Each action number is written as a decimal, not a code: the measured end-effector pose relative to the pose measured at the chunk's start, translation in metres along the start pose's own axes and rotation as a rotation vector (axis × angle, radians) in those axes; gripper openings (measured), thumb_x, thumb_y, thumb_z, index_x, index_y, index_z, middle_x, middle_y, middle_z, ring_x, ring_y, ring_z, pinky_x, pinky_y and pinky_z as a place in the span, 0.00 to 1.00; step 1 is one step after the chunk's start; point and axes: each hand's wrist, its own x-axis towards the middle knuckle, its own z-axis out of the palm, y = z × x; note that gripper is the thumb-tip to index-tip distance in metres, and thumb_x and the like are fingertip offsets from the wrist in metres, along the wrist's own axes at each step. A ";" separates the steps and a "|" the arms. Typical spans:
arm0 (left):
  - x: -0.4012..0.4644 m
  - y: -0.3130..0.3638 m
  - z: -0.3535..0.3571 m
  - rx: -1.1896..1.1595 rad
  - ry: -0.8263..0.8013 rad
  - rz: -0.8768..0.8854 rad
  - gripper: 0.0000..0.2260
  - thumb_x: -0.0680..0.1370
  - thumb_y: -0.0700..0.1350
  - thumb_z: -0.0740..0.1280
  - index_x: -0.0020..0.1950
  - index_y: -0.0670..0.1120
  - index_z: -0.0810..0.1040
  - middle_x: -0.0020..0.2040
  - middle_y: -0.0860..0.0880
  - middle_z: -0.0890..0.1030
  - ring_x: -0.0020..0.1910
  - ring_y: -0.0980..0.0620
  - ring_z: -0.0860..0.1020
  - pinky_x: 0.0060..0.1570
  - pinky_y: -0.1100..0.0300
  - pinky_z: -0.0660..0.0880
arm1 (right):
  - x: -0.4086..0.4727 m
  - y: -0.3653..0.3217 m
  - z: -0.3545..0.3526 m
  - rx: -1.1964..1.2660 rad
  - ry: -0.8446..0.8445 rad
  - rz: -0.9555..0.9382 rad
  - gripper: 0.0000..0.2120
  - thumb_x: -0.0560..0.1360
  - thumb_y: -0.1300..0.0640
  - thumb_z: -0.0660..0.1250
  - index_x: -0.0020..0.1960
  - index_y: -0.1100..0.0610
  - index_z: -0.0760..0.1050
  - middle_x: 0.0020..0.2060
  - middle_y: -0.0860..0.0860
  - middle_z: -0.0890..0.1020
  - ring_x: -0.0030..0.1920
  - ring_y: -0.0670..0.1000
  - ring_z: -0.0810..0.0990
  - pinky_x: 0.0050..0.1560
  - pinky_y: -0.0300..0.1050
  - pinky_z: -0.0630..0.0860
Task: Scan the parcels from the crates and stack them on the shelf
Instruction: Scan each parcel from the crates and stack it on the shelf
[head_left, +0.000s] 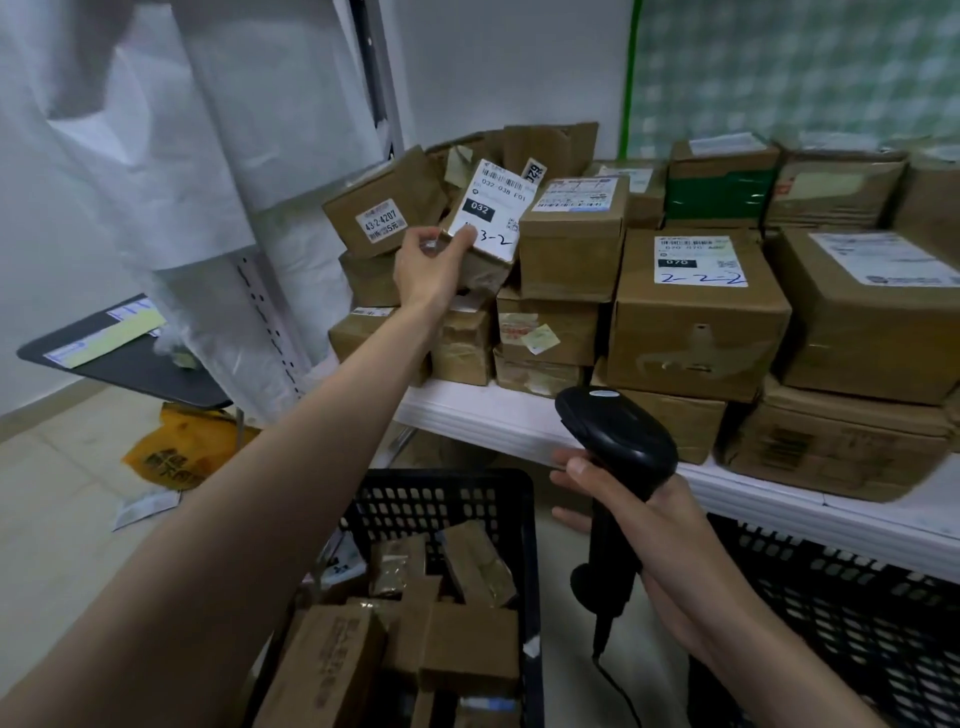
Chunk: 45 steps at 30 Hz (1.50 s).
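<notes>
- the small parcel, white label facing the camera, is held tilted against the stack of cardboard boxes on the white shelf.
- the left hand grasps the parcel at its lower left corner, thumb on the label.
- the right hand is clenched round the handle of the black scanner, below the parcel and in front of the shelf edge.
- a black crate with more boxes stands below the shelf; a second crate is at its right.
</notes>
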 end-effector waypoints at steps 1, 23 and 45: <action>0.004 -0.001 0.003 0.008 0.007 0.017 0.19 0.73 0.60 0.75 0.56 0.52 0.76 0.61 0.49 0.80 0.57 0.50 0.80 0.59 0.49 0.81 | 0.001 0.000 0.000 0.003 -0.001 0.006 0.09 0.75 0.58 0.73 0.54 0.50 0.84 0.52 0.51 0.87 0.56 0.50 0.86 0.55 0.51 0.83; 0.048 -0.015 0.021 0.154 -0.060 -0.311 0.31 0.74 0.68 0.69 0.65 0.45 0.78 0.61 0.44 0.81 0.53 0.42 0.83 0.35 0.52 0.83 | 0.013 0.006 0.004 0.009 0.061 0.082 0.08 0.76 0.60 0.73 0.55 0.57 0.83 0.49 0.54 0.88 0.52 0.50 0.87 0.52 0.49 0.84; -0.130 -0.110 -0.187 1.216 -0.374 -0.127 0.26 0.81 0.58 0.66 0.71 0.41 0.73 0.70 0.40 0.75 0.67 0.40 0.74 0.61 0.51 0.73 | 0.004 0.063 0.052 -0.442 -0.165 0.186 0.09 0.74 0.58 0.76 0.54 0.55 0.83 0.46 0.57 0.87 0.47 0.53 0.86 0.48 0.56 0.85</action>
